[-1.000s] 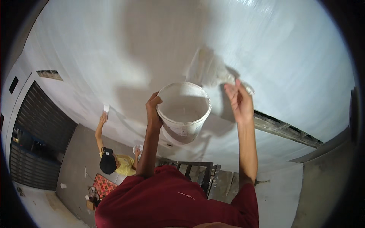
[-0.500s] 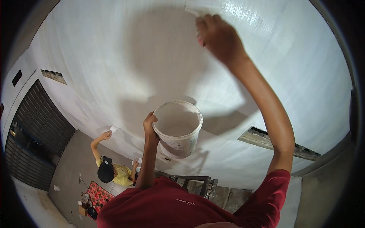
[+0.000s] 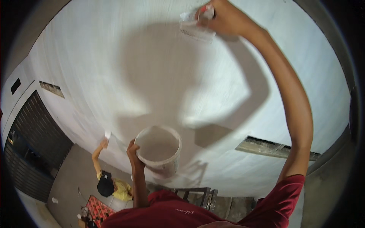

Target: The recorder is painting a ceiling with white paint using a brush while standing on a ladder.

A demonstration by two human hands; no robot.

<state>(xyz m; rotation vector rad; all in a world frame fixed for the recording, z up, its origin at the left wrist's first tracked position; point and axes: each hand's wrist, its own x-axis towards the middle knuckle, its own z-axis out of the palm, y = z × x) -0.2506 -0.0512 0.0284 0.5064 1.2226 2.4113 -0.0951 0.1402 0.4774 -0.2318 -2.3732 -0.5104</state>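
My left hand [image 3: 134, 152] grips the rim of a white, paint-smeared bucket [image 3: 162, 166] at its left side, the thumb over the edge. The bucket is tilted so that its mouth shows; how much it holds I cannot tell. High up, my right hand [image 3: 222, 19] is closed around a wide flat paintbrush [image 3: 197, 32] with whitish bristles and a bit of red near the grip. The brush is at the pale wall [image 3: 99, 64], above the shadow of my head; whether the bristles touch it is unclear.
A narrow wall opening [image 3: 266, 147] lies at right, beside my right arm. Below stands a dark ladder-like frame [image 3: 205, 193]. A co-worker in a yellow shirt [image 3: 121, 190] and black cap brushes the wall lower left, near a red patterned mat [image 3: 99, 208] and a dark metal gate [image 3: 34, 140].
My right hand has gone higher and turned, so the brush shows more fully. In the picture, the bucket and my left hand have shifted down and left. The co-worker's brush hand has shifted slightly.
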